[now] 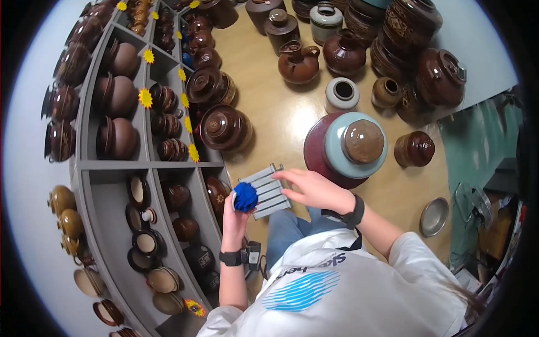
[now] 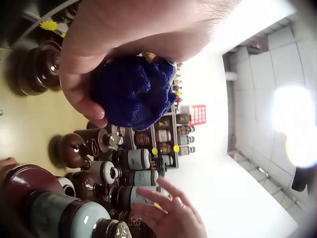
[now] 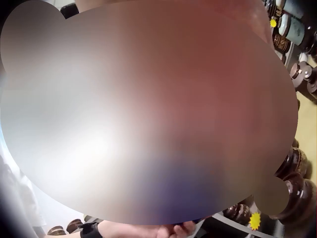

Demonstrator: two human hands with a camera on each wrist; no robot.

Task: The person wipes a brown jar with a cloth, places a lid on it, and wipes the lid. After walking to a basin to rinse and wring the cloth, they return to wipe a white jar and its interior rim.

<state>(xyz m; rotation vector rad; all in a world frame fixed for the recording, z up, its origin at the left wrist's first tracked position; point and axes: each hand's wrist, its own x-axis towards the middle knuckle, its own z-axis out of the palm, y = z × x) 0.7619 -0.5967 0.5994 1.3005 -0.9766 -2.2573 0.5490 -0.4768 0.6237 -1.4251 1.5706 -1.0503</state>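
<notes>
A bunched-up deep-blue cloth (image 1: 246, 197) sits in my left hand (image 1: 231, 223); its fingers and thumb curl round it. Up close in the left wrist view, the cloth (image 2: 136, 91) has a knitted or towel-like texture. My right hand (image 1: 317, 190) reaches across in front of me with its fingers extended and apart, overlapping the edge of a grey slatted stool (image 1: 270, 190) in the head view. In the left wrist view the right hand (image 2: 173, 213) shows spread fingers, holding nothing. Most of the right wrist view is blurred over.
On the left stand grey shelves (image 1: 112, 164) of brown pots. Ahead and right on the floor are a large jar with a pale-blue shoulder (image 1: 331, 149), a white jar (image 1: 341, 94), a small lidded brown pot (image 1: 414, 149) and a metal bowl (image 1: 434, 217). More brown jars (image 1: 344, 53) crowd the back.
</notes>
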